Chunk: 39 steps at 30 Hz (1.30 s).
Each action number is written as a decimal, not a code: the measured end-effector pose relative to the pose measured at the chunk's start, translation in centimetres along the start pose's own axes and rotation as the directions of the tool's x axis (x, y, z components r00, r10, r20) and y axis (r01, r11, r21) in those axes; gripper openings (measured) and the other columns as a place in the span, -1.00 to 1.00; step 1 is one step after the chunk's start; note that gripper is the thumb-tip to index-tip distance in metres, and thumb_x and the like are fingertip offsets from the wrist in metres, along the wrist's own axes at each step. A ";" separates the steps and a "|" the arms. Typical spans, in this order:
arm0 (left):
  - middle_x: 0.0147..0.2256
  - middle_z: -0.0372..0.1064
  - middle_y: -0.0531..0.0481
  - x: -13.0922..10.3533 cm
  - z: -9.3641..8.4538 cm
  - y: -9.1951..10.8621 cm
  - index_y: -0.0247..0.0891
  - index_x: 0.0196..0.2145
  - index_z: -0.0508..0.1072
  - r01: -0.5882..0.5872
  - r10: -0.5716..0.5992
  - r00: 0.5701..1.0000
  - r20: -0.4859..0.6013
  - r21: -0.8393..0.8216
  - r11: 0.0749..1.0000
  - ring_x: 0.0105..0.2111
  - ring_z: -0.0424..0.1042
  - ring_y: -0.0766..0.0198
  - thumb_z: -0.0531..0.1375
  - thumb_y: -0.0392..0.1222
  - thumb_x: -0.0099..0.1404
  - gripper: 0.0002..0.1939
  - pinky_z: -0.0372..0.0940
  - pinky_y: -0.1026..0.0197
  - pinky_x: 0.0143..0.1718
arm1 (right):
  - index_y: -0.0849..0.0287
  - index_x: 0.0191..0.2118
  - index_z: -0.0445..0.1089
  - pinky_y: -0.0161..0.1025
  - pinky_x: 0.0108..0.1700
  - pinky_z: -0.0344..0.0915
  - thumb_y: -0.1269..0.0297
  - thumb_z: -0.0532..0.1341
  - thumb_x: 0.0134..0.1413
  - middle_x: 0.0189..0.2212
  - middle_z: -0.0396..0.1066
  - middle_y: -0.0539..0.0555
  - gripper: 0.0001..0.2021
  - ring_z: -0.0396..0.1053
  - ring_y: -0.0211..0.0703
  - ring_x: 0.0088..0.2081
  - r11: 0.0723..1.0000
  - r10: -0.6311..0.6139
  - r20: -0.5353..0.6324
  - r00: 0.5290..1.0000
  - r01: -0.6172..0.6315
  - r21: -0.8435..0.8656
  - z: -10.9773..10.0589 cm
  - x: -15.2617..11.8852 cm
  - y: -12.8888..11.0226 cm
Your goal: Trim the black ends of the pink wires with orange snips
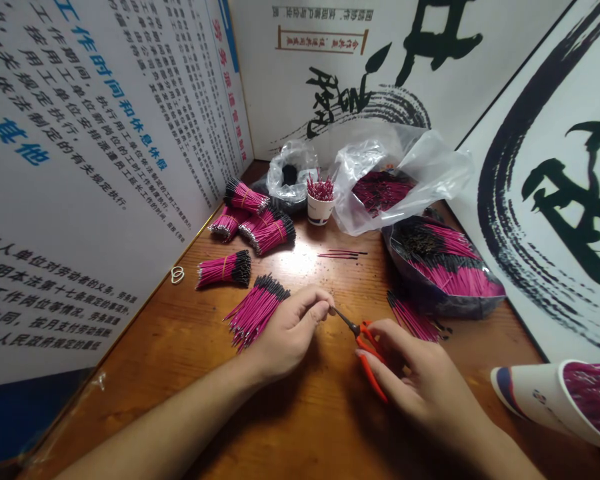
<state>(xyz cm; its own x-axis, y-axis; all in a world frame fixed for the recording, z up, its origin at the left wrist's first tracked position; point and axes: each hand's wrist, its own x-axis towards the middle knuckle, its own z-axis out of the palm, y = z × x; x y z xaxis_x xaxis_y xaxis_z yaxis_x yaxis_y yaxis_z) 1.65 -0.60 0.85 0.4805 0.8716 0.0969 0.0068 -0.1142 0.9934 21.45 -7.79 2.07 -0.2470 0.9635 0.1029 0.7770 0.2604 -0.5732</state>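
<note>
My right hand [420, 380] grips orange-handled scissors [366, 337], their dark, narrow blades pointing up and left. At the blade tips is my left hand [300, 320], its thumb and forefinger pinched together. Whatever lies in that pinch is too small to make out. Left of this hand, and partly behind it, lies a loose heap of pink wires [257, 310] with black ends. A tied bundle of similar wires [223, 269] rests just beyond the heap. Beyond the scissors, a few single wires [343, 254] lie on the wooden table [325, 413].
More tied bundles [267, 230] are piled at the back left, near a paper cup [320, 211] of wires. Clear plastic bags [375, 200] and a dark bag [445, 267] hold more wires. A tilted cup [535, 397] is at right. Rubber bands [177, 275] lie left. Printed panels surround the table.
</note>
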 end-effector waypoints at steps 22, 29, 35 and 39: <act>-0.46 0.09 0.09 0.0 0.0 0.1 -0.27 -0.40 0.26 0.025 -0.021 0.999 0.038 -0.101 0.995 -0.42 0.09 0.34 -0.01 -0.22 0.42 -0.79 0.08 0.28 -0.32 | 0.11 -0.26 0.28 -0.35 -0.54 0.12 0.20 0.11 0.24 -0.61 0.25 -0.13 -0.88 0.20 -0.29 -0.61 1.000 0.001 0.001 1.000 -0.001 -0.011 0.1 -0.1 0.1; -0.43 0.14 0.08 -0.1 0.1 -0.1 -0.27 -0.35 0.29 0.036 -0.033 0.999 0.023 -0.136 0.990 -0.41 0.12 0.34 0.00 -0.22 0.42 -0.82 0.09 0.27 -0.31 | 0.11 -0.29 0.26 -0.36 -0.54 0.12 0.21 0.11 0.24 -0.61 0.24 -0.12 -0.89 0.21 -0.29 -0.60 1.000 -0.002 -0.005 1.000 0.002 0.004 0.0 -0.1 0.0; -0.43 0.16 0.08 -0.1 0.1 -0.1 -0.27 -0.34 0.30 0.051 -0.048 0.998 0.027 -0.144 0.988 -0.41 0.14 0.34 0.01 -0.22 0.41 -0.84 0.09 0.27 -0.30 | 0.11 -0.27 0.26 -0.36 -0.54 0.13 0.22 0.11 0.24 -0.60 0.24 -0.12 -0.90 0.20 -0.29 -0.60 1.000 -0.004 -0.003 1.000 0.004 0.010 0.1 -0.2 -0.1; -0.43 0.17 0.07 -0.1 0.1 0.0 -0.27 -0.33 0.30 0.057 -0.054 0.998 0.029 -0.132 0.990 -0.40 0.14 0.34 0.01 -0.22 0.41 -0.84 0.10 0.27 -0.30 | 0.11 -0.27 0.26 -0.36 -0.54 0.13 0.21 0.11 0.24 -0.61 0.24 -0.13 -0.89 0.19 -0.30 -0.61 1.000 -0.009 -0.002 1.000 0.009 0.004 0.1 -0.1 -0.1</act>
<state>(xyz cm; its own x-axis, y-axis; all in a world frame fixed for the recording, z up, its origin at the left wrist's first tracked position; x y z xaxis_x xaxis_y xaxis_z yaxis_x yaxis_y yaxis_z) 1.71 -0.76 0.80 0.5047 0.8623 0.0417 -0.0819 -0.0003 0.9966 21.36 -7.92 2.04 -0.2530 0.9613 0.1094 0.7721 0.2687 -0.5758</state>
